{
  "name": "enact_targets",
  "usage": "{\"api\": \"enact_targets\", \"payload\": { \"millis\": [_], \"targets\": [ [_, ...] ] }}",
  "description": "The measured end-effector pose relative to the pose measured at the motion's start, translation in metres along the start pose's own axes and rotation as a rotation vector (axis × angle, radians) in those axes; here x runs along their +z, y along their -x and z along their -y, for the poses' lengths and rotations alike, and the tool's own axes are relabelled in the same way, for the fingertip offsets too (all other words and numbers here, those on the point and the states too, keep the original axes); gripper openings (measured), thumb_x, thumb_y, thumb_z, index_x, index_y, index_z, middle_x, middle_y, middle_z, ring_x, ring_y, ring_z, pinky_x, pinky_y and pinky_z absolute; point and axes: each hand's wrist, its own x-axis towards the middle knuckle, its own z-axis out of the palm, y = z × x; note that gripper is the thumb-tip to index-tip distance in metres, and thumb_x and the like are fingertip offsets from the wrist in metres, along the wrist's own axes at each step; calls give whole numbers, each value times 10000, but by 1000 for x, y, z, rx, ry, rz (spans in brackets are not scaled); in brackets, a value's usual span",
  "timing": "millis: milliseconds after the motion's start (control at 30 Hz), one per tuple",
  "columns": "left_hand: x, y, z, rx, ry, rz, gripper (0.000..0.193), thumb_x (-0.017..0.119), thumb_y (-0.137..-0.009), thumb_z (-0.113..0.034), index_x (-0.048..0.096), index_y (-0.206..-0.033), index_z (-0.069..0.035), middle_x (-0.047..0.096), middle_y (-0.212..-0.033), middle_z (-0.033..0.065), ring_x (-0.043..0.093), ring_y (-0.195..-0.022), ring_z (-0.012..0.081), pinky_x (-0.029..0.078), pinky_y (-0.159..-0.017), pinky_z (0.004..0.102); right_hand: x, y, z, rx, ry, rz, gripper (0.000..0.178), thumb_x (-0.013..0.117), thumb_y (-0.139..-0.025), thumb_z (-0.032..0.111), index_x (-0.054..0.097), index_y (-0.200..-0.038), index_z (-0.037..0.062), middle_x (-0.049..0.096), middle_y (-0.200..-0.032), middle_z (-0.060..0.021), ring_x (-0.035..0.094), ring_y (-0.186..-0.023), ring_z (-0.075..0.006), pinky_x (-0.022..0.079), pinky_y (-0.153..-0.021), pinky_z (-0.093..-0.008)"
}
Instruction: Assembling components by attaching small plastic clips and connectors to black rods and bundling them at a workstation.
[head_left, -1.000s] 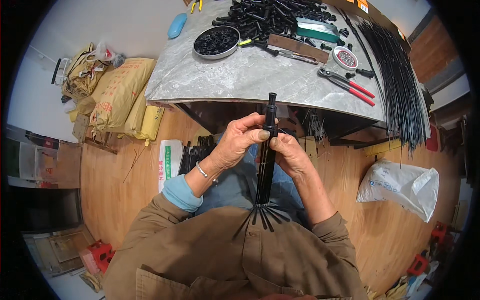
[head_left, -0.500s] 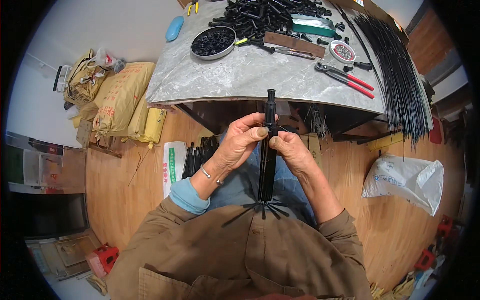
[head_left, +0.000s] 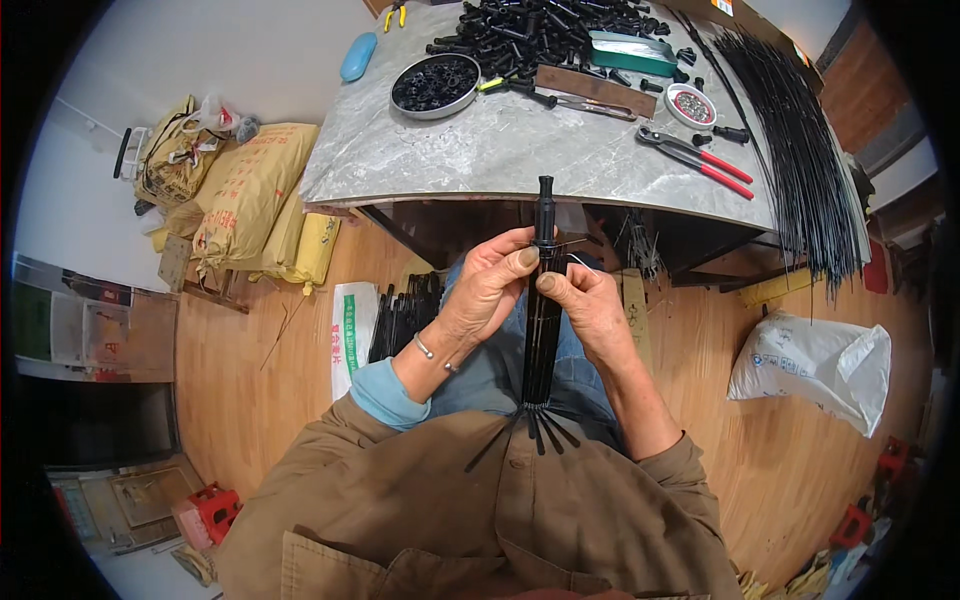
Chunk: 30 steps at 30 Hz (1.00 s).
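Observation:
A slim black umbrella frame (head_left: 538, 340) stands nearly upright in front of my lap. Its narrow collar end points to the table, while thin rib tips fan out against my brown jacket. My left hand (head_left: 492, 280) is closed around it just below the collar, thumb pressed on the front. On the other side, my right hand (head_left: 590, 308) pinches it a little lower, with the thumb against the ribs. What looks like a thin wire (head_left: 572, 242) sticks out to the right near the collar. The fingertips behind the frame are hidden.
On the grey table (head_left: 400, 160) lie a heap of black tubular parts (head_left: 540, 40), a bowl of black rings (head_left: 435, 85), a dish of small metal pieces (head_left: 690, 106), red-handled pincers (head_left: 695, 160) and long black rods (head_left: 785, 150). Sacks (head_left: 255, 190) stand left; a white bag (head_left: 810, 370) lies right.
The right hand's fingers have shifted slightly, and the thin wire now shows farther out to the right of the collar. Both hands keep their hold on the frame.

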Motion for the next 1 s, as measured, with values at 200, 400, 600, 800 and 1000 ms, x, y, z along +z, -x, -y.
{"api": "enact_targets", "payload": {
  "millis": [200,400,600,800,1000],
  "targets": [
    [-5,1,4,-12,-24,-16,363,624,-885,-102,550,-1220,16,613,-1167,93,600,-1028,161,465,-937,309,-3,-2,-1,7,0,35,256,746,-801,319,640,-795,86,569,-754,72,451,-707,-28,356,-651,-201],
    [1,5,2,10,-67,13,387,644,-875,-123,546,-1222,17,621,-1141,77,597,-1020,147,453,-940,302,-2,1,7,71,-155,129,285,756,-789,337,662,-842,72,580,-776,55,463,-714,-33,366,-646,-212],
    [8,5,-1,59,-286,23,403,679,-858,-204,570,-1199,-19,601,-1162,44,567,-1028,121,447,-907,273,-18,-10,-13,154,-243,238,437,758,-768,390,637,-1030,62,622,-924,8,564,-788,-102,457,-731,-270],
    [3,-8,-33,-13,-501,216,405,703,-832,-245,587,-1167,-50,603,-1096,29,560,-888,95,475,-787,248,8,-4,4,64,-610,347,391,729,-811,214,576,-1127,42,638,-943,-67,631,-842,-184,572,-650,-373],
    [-6,-18,-49,-88,-551,317,442,716,-813,-209,576,-1199,-46,572,-1184,58,575,-947,111,488,-824,244,13,-6,3,67,-666,325,269,696,-832,142,605,-1058,28,626,-882,-53,622,-755,-148,553,-593,-294]
  ]
}}
